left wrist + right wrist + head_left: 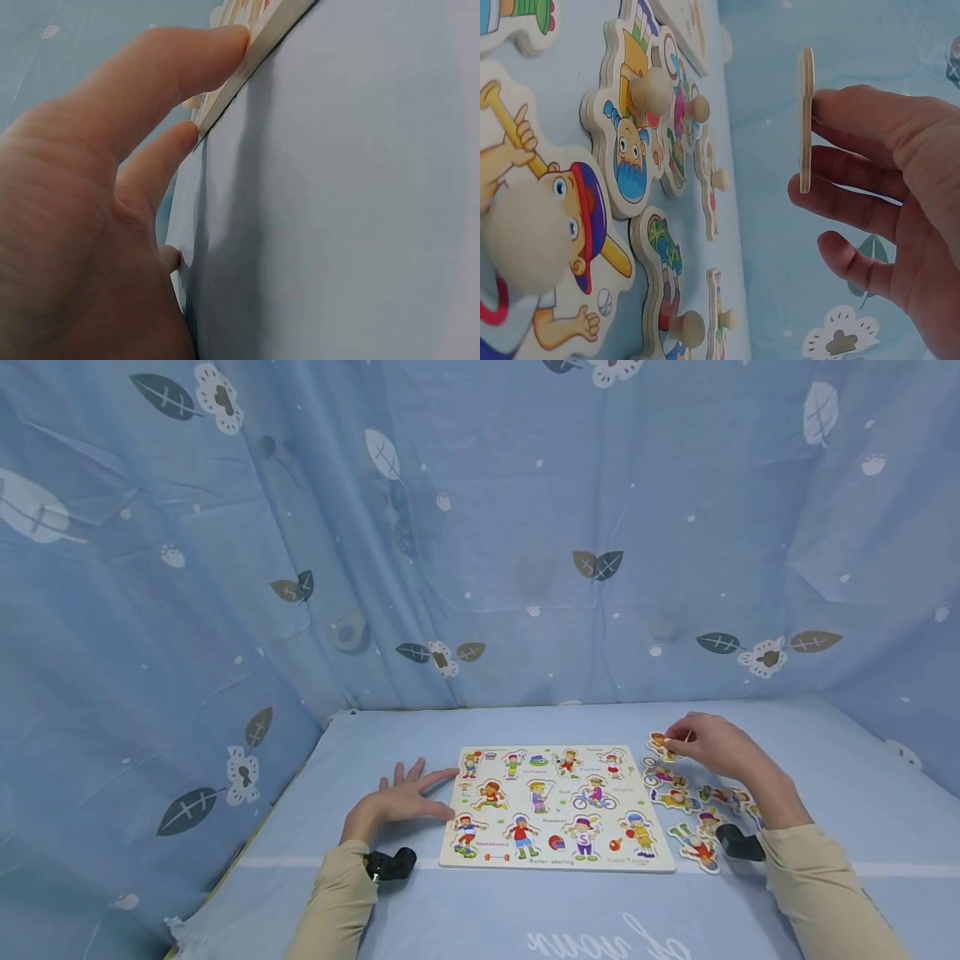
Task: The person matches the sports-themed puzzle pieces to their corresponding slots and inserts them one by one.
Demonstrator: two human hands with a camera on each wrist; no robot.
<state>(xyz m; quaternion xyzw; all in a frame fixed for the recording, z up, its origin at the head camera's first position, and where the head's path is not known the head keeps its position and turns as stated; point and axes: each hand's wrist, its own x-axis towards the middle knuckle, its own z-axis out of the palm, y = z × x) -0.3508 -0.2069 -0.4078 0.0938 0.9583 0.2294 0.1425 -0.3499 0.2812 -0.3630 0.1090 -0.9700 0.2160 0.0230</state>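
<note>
A wooden puzzle board (556,807) printed with sports figures lies flat on the blue cloth. My left hand (406,795) lies open beside it, fingers spread; the fingertips (225,46) touch the board's left edge (255,64). My right hand (708,745) is lifted off the board's far right corner and pinches one flat wooden puzzle piece (660,744), seen edge-on as a thin piece (805,120) held between the fingertips (832,105). Several loose knobbed pieces (686,810) lie on the cloth right of the board; the pieces (634,127) show cartoon children with round wooden pegs.
A blue cloth (570,902) covers the table, and a blue leaf-print curtain (480,527) hangs close behind and on both sides. Black wrist camera mounts (390,864) sit under both forearms. Bare cloth lies in front of the board.
</note>
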